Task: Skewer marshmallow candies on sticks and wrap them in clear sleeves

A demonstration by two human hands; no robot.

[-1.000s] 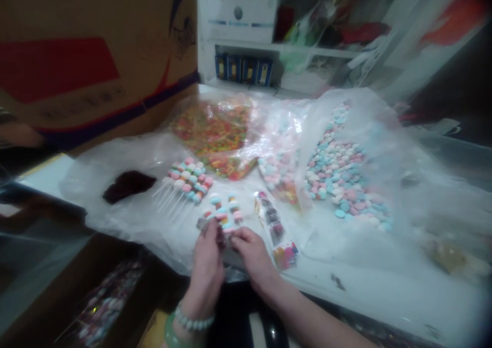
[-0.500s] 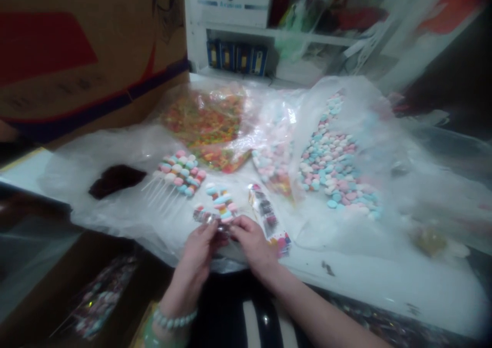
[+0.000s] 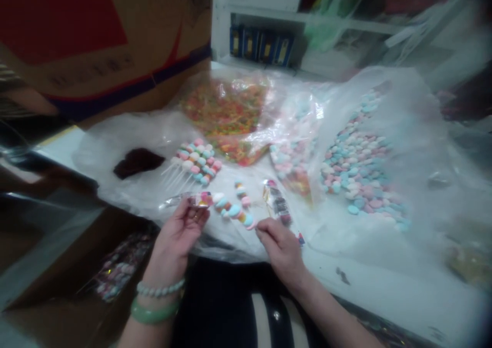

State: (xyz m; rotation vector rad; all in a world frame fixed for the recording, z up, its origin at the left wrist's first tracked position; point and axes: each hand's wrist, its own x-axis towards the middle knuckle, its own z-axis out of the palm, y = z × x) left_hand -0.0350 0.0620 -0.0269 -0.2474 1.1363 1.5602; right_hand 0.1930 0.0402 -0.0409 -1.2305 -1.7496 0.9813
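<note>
My left hand (image 3: 183, 229) pinches a small clear wrapper (image 3: 200, 199) with pink print between thumb and fingers. At the right, my right hand (image 3: 280, 243) is closed on the near end of a marshmallow skewer (image 3: 234, 212) of blue, white, pink and orange pieces; its stick is mostly hidden by the fingers. The skewer's far end points at the wrapper's edge, and I cannot tell whether it is inside. A shorter marshmallow skewer (image 3: 242, 193) lies just behind. Beside my right hand lies a stack of printed wrappers (image 3: 277, 202). Several finished-looking skewers (image 3: 198, 161) lie together at the left.
Plastic bags of orange-green candy (image 3: 230, 112) and of pastel marshmallows (image 3: 357, 168) cover the table's back. A dark red item (image 3: 139, 162) lies at left. A cardboard box (image 3: 115, 45) stands behind; an open carton (image 3: 119, 266) of wrapped sweets is below left. Someone's arm (image 3: 26, 99) shows at far left.
My hands have moved apart. The left has drawn the wrapper to the left, and the right now grips a marshmallow skewer by its near end. The view has shifted too.
</note>
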